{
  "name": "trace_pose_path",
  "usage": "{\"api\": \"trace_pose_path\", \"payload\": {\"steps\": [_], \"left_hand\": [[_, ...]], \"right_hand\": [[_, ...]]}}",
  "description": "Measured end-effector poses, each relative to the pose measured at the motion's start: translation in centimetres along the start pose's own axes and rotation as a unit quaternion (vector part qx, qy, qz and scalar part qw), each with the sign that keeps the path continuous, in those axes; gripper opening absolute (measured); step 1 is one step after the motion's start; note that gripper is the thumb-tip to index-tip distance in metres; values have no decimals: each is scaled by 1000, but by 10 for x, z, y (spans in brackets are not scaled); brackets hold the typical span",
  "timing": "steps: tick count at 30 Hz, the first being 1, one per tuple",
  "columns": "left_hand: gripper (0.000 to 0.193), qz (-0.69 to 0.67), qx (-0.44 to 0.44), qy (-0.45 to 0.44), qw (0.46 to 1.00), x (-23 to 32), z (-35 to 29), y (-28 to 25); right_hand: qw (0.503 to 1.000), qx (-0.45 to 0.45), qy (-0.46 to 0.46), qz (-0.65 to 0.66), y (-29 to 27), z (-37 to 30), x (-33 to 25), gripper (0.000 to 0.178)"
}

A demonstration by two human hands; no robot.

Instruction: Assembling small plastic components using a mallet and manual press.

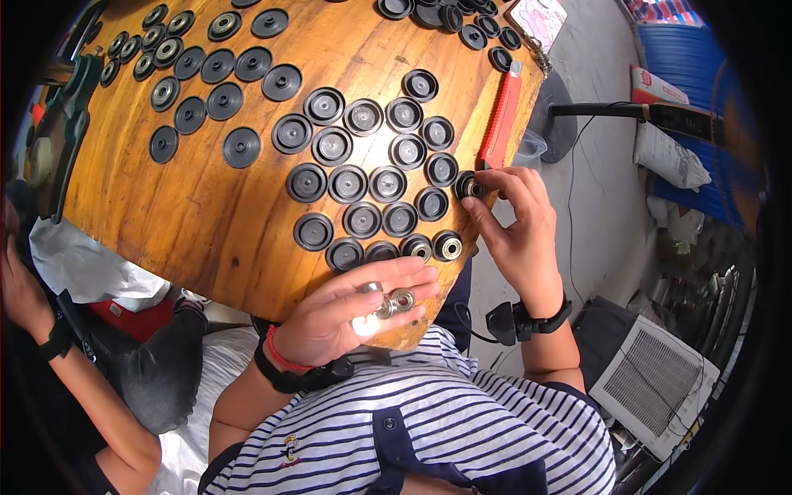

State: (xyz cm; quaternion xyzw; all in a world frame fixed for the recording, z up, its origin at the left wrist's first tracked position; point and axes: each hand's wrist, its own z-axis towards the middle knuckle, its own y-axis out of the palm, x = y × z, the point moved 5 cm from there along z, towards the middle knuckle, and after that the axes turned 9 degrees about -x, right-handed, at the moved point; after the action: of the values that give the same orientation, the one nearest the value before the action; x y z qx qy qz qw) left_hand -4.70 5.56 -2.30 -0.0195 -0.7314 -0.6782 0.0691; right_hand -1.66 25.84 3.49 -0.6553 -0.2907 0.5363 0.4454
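Note:
My left hand (pixel 338 318) is held palm up over the table's near edge, fingers stretched, with several shiny metal ball bearings (pixel 402 299) lying in it. To its right, my right hand (pixel 521 216) pinches a small black round cap (pixel 469 186) between thumb and fingers at the table's right edge. A metal ring shows in that cap, partly covered by the fingers. Close by, two black caps (pixel 448 246) have bearings seated in their centres. Several open black caps (pixel 347 184) stand in loose rows beyond my left hand, showing bare hollows.
On the wooden table (pixel 198 239), more black discs (pixel 242 147) and bearing-fitted caps (pixel 167 52) lie at the far left. A red utility knife (pixel 501 115) rests along the right edge. Another person's arm (pixel 99 404) is at lower left. A white-grilled appliance (pixel 656 384) stands on the floor.

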Motion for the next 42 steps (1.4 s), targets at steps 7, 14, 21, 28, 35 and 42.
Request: {"api": "trace_pose_path", "payload": {"steps": [7,14,21,28,35,42], "left_hand": [[54,6,-4,7,1000,-1,0,0],[53,24,-34,51,998,0,1,2],[56,-12,-22,118,993,-4,-7,0],[55,25,8,110,994,-7,-13,2],[57,0,3,122,992,-9,-17,0],[63,-6,10,137,991,7,-15,-3]], "right_hand": [[1000,-15,12,-15,0,4,-5,24],[999,-23,7,36,1,5,0,22],[992,10,-115,56,-4,-40,-57,33],[970,-104,-212,63,25,-50,-82,39],[968,-106,-222,47,21,-42,-81,35],[997,-8,-75,11,9,-11,-38,29]]}}
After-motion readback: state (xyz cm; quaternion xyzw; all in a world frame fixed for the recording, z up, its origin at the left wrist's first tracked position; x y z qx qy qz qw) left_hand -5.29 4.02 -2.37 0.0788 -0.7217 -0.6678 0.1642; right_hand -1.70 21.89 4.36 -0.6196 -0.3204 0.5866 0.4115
